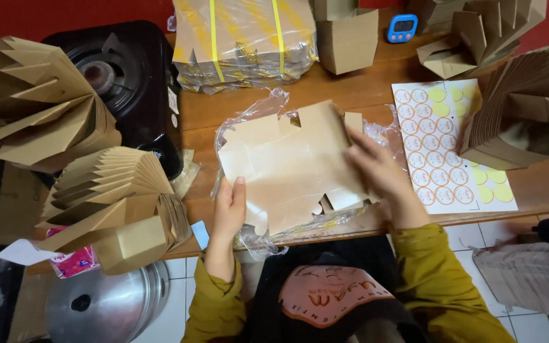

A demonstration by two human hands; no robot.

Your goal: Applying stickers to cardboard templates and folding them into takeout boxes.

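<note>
Head view, looking straight down: I see my left hand (229,209) gripping the near left edge of a stack of flat brown cardboard box blanks (290,168), thumb on top and fingers tucked under. My right hand (379,171) lies spread on the right side of the top sheet, fingers pressed flat on the card rather than closed round it. The stack sits on torn clear plastic wrap (258,114) in the middle of the wooden surface (351,89), close to its near edge. To the right of the stack, just beside my right hand, lies a white sheet of round stickers (443,149), some orange-ringed and some plain yellow. Behind the stack is a bundle of more blanks in plastic with yellow straps (243,38), and next to that an upright folded brown box (347,38). A small blue timer (403,26) stands at the far edge. Fanned piles of folded brown boxes (106,190) crowd the left side, with another pile (522,114) on the right, partly over the sticker sheet. A black gas stove (135,82) sits at the far left, and a metal pot lid (103,305) shows on the floor below.
</note>
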